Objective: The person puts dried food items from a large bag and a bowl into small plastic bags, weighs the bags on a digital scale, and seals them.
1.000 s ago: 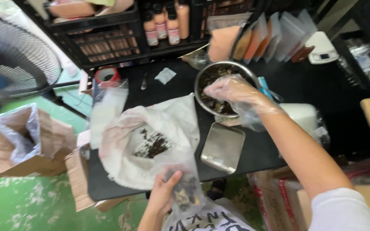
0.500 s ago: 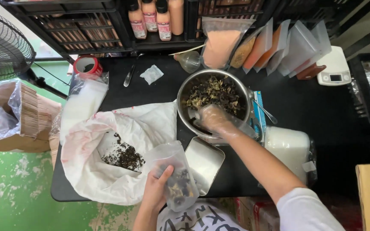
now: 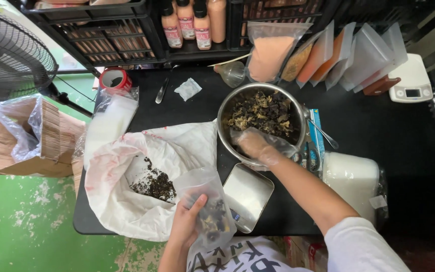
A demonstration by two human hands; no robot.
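Far left, off the tabletop: a black fan [image 3: 11,50] stands over a cardboard box [image 3: 41,138] lined with a clear bag, on the green floor.
Tabletop [image 3: 388,146]: black, crowded from end to end.
Back left: a red tape roll [image 3: 115,79], with a stack of clear bags [image 3: 109,126] just beside it.
Big white bag [image 3: 142,176]: spread open, a heap of dark dried bits inside.
Left hand [image 3: 187,226]: at the near edge, fingers wrapped round a small clear pouch [image 3: 208,211], holding it up with its mouth open; dark dried pieces sit in the bottom.
Scale tray [image 3: 247,195]: square, metal, touching the pouch on its right side.
Steel bowl [image 3: 262,121]: behind the tray, full of dark dried mushroom-like pieces.
Right hand [image 3: 252,145]: in a clear plastic glove, reached into the near side of the bowl, fingers curled down among the pieces; I cannot tell whether it has any gripped.
Right of bowl: a spoon [image 3: 323,133], then a white wrapped block [image 3: 353,181].
Back rack: sauce bottles [image 3: 187,22] and standing pouches of orange powder [image 3: 273,53].
Far right: a white digital scale [image 3: 411,80].
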